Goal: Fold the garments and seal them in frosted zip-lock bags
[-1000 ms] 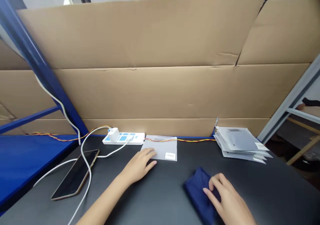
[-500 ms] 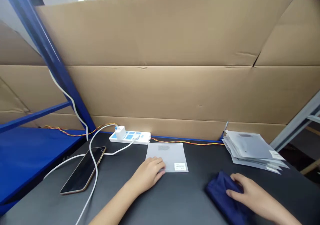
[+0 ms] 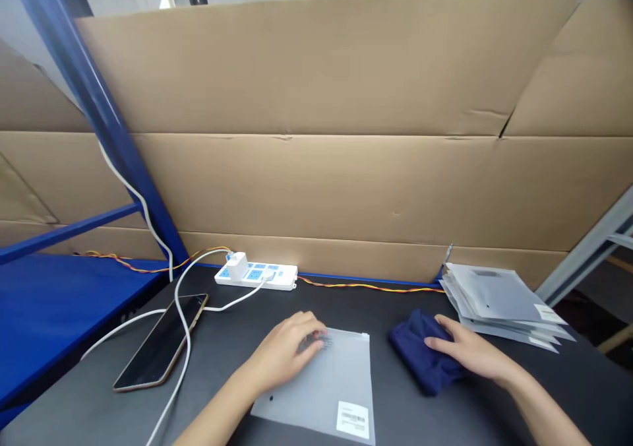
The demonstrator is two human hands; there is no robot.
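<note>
A translucent zip bag [image 3: 321, 393] with a white barcode label lies on the black table, its slider end toward the back. My left hand [image 3: 291, 352] rests over its upper left part, fingers curled and slightly apart, nothing gripped between them. To the right, a folded dark blue cloth [image 3: 420, 357] lies on the table. My right hand [image 3: 462, 347] pinches the cloth's right side between thumb and fingers; some fingertips are hidden behind it.
A stack of similar bags [image 3: 499, 301] sits at the back right, with a pen behind it. At left are a phone [image 3: 161, 347], a white cable and a power strip [image 3: 271, 276]. A cardboard wall [image 3: 346, 189] stands behind the table.
The bag has slid toward me from the back of the table, with my left hand still at it. My right hand and the blue cloth have moved left and slightly away from me.
</note>
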